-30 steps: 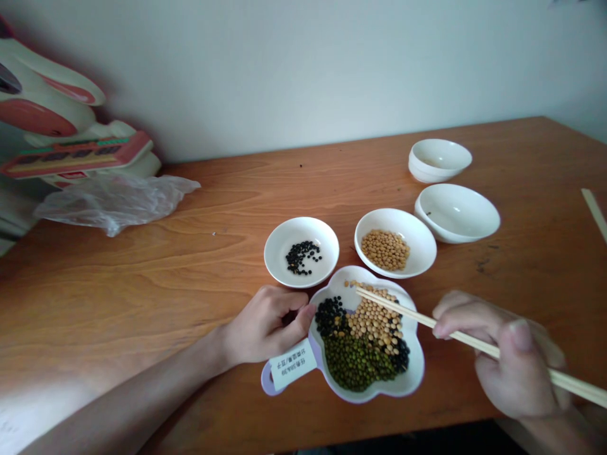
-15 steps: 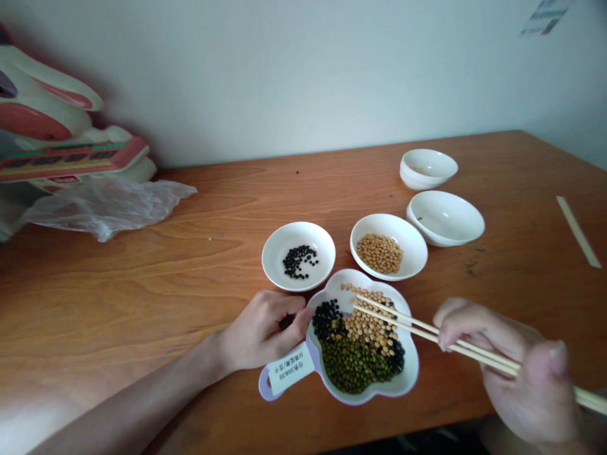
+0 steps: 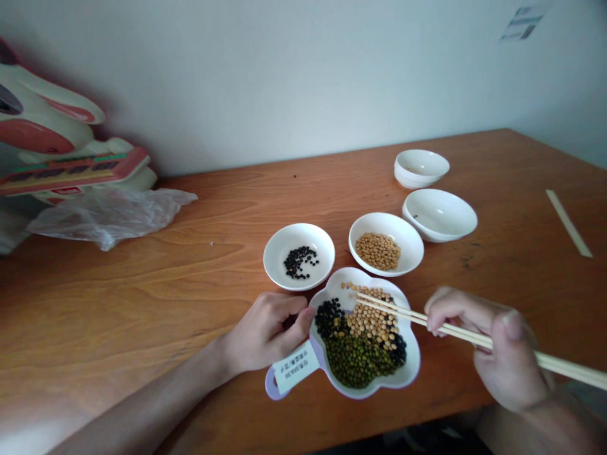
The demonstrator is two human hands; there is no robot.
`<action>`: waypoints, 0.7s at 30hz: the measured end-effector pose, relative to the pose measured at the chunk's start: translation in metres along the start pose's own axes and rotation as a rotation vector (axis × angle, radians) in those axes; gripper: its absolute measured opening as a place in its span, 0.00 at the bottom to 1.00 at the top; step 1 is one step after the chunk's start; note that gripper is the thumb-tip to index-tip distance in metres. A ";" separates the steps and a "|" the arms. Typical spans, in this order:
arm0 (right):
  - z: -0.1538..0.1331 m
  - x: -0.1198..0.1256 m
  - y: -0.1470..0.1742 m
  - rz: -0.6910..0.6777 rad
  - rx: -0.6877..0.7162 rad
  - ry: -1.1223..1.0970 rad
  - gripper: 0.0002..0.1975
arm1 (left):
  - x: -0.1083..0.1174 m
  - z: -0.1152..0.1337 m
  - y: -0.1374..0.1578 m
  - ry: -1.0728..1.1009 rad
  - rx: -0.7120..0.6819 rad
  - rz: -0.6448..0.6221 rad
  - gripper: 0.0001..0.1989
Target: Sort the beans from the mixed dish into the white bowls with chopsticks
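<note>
The right hand [image 3: 502, 351] is gripping a pair of chopsticks [image 3: 427, 319], fingers closed around them. The tips are resting over the yellow beans in the flower-shaped dish [image 3: 412, 373], which is sitting at the near edge of the table [image 3: 142, 284]. The left hand [image 3: 265, 332] is curled with its thumb pressing on the dish's rim, next to the paper label [image 3: 296, 371].

The dish is holding three kinds of beans mixed side by side: black, yellow and green. A small bowl [image 3: 298, 256] behind it is holding a few black beans. Another bowl [image 3: 385, 243] is holding a little heap of yellow beans. Two more white bowls [image 3: 439, 213] farther back look almost empty. So some sorting looks done, but most beans are waiting in the dish, and no green ones are showing in any bowl.
</note>
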State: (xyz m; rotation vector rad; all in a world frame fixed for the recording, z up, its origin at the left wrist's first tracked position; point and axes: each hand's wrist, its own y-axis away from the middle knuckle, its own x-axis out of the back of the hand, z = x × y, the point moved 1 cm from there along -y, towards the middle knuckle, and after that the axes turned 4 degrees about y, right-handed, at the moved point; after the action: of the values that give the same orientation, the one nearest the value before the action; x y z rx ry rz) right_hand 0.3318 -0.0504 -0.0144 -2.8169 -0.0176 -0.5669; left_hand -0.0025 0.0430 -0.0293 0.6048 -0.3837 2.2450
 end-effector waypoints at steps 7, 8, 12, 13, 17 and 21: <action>0.003 -0.004 -0.001 -0.061 0.009 -0.047 0.34 | 0.000 0.000 0.002 -0.015 0.020 0.000 0.21; 0.003 -0.004 -0.001 -0.065 0.006 -0.047 0.34 | 0.000 0.000 0.002 -0.013 0.022 -0.001 0.21; 0.001 -0.005 -0.002 -0.080 0.004 -0.044 0.33 | 0.000 -0.001 0.003 -0.011 0.031 -0.010 0.21; 0.001 -0.005 -0.002 -0.082 0.009 -0.046 0.32 | 0.000 -0.001 0.002 -0.014 0.033 -0.011 0.21; 0.001 -0.005 -0.002 -0.077 0.027 -0.071 0.30 | 0.000 -0.001 0.001 -0.018 0.044 -0.011 0.21; 0.001 -0.008 -0.003 -0.022 0.047 -0.082 0.31 | 0.001 -0.002 0.000 -0.014 0.043 -0.015 0.21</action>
State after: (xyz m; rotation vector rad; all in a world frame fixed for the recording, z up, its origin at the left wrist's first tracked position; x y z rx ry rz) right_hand 0.3250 -0.0465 -0.0176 -2.7957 -0.0769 -0.4493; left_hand -0.0034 0.0439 -0.0304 0.6436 -0.3375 2.2410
